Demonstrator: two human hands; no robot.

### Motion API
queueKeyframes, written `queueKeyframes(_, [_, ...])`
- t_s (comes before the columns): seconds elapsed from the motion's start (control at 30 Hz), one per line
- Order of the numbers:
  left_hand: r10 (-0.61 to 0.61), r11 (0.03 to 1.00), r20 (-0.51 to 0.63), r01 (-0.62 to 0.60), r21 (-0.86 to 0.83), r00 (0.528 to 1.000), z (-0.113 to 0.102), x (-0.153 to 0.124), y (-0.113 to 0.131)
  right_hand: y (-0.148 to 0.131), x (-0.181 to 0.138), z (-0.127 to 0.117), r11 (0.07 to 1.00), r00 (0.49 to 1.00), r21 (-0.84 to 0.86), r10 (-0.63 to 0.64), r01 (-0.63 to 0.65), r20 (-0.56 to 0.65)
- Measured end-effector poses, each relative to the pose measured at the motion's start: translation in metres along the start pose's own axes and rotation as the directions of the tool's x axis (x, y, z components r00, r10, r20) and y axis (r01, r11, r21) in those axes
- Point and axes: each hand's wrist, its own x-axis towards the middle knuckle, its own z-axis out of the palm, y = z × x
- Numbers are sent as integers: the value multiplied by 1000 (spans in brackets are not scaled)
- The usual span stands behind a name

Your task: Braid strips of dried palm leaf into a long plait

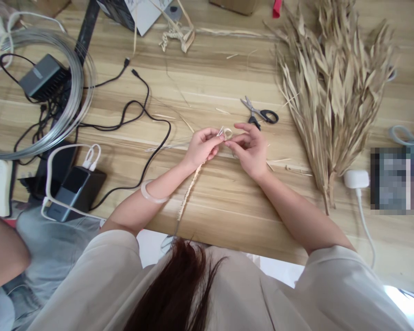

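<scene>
Between my left thumb and fingers is the upper end of a pale braided straw cord [188, 191]. My left hand [203, 146] is closed on it, and the braid hangs down toward the table's front edge, with a thin wire-like end below. A small loop of pale straw strip [228, 133] stands up at the left fingertips. My right hand [250, 149] meets it from the right, thumb and fingertips pinched at the strip's base, the upper finger lifted. Just beyond that hand lie scissors [258, 112] with black handles, blades parted.
A bundle of dried leaves [334, 92] spreads at the right, near a white charger [357, 179]. Coiled metal wire [79, 87], black cables [138, 103] and a power bank [69, 193] occupy the left. A straw piece [179, 34] lies at the back. Another person's arm [3, 248] shows lower left.
</scene>
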Motion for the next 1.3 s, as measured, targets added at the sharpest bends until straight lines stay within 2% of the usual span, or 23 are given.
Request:
queueKeyframes(0.33, [4, 1000, -5, -4, 30, 1000, 2, 1, -1, 0, 3, 0, 999, 998, 11, 48, -49, 43])
queueKeyframes(0.8, [65, 993, 12, -66, 97, 998, 3, -3, -4, -2, 2, 2, 997, 992, 69, 55, -47, -116])
queueKeyframes(1.1, [87, 992, 29, -90, 84, 996, 1, -4, -6, -1, 4, 1, 994, 987, 55, 96, -90, -129])
queueKeyframes(1.3, [108, 993, -15, -107, 52, 994, 3, -4, -7, -2, 6, 0, 995, 988, 1, 99, -99, -118])
